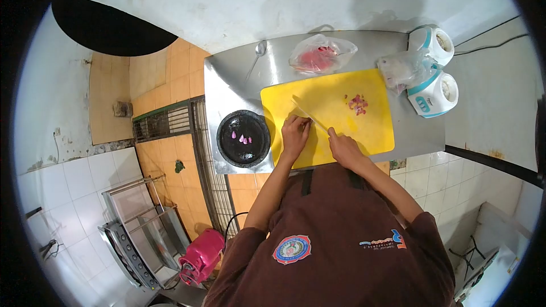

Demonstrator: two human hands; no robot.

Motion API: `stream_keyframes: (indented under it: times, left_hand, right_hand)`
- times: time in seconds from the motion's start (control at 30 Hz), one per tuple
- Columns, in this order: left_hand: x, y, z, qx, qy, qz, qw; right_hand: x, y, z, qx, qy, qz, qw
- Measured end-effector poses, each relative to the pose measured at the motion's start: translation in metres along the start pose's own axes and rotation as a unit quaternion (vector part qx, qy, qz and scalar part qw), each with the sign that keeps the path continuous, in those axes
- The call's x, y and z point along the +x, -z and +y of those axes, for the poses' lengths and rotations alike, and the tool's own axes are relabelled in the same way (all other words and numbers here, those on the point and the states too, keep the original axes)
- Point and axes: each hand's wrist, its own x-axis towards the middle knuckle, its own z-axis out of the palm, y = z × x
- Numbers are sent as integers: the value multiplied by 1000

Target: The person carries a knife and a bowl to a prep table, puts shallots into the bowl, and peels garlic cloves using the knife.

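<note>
My right hand is closed around the handle of a kitchen knife, whose blade points up and left over the yellow cutting board. Close to the blade, my left hand presses down with curled fingers; whatever lies under the fingertips is hidden. Chopped reddish-purple pieces, like shallot, lie in a small heap at the board's upper right. Left of the board, a black stone mortar holds several small peeled pinkish cloves.
Behind the board sits a clear plastic bag with red contents. A spoon lies on the steel table. Two white-and-teal appliances and another plastic bag stand right. A pink gas cylinder is on the floor.
</note>
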Motion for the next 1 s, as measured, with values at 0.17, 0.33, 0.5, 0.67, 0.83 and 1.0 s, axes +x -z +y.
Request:
stream_keyframes:
  times: [0.17,0.33,0.5,0.67,0.83,1.0]
  left_hand:
    - [1,-2,-1,0,8,-2,1000]
    - [0,-2,-3,-3,16,-5,1000]
    - [1,1,1,7,12,-14,1000]
    - [1,1,4,13,8,-6,1000]
    - [0,-2,1,-2,9,9,1000]
    - [-1,-4,-2,6,18,10,1000]
  right_hand:
    - [13,-8,3,11,6,1,1000]
    - [2,1,1,-12,4,-12,1000]
    - [-12,-1,7,-35,15,6,999]
    - [-10,-4,9,-25,12,13,1000]
    - [7,0,1,-18,0,-2,1000]
    - [32,-5,-5,-3,13,0,1000]
